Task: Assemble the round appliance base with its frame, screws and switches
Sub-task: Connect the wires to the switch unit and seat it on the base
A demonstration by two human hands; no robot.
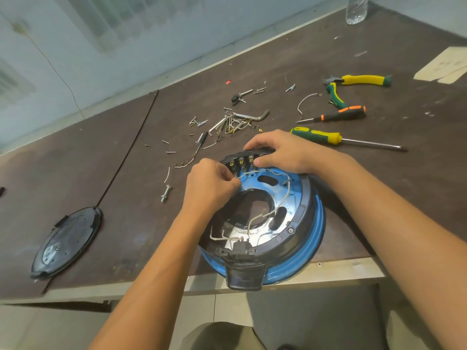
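Both at base far rim: left hand pinches wire, right hand grips.

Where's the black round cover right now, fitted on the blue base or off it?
Off. The black round cover lies on the table left of the blue base, whose wires and switches show uncovered.

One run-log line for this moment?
left hand: pinches white wire | right hand: holds switch block | round base: at table edge | yellow screwdriver, pliers: on table
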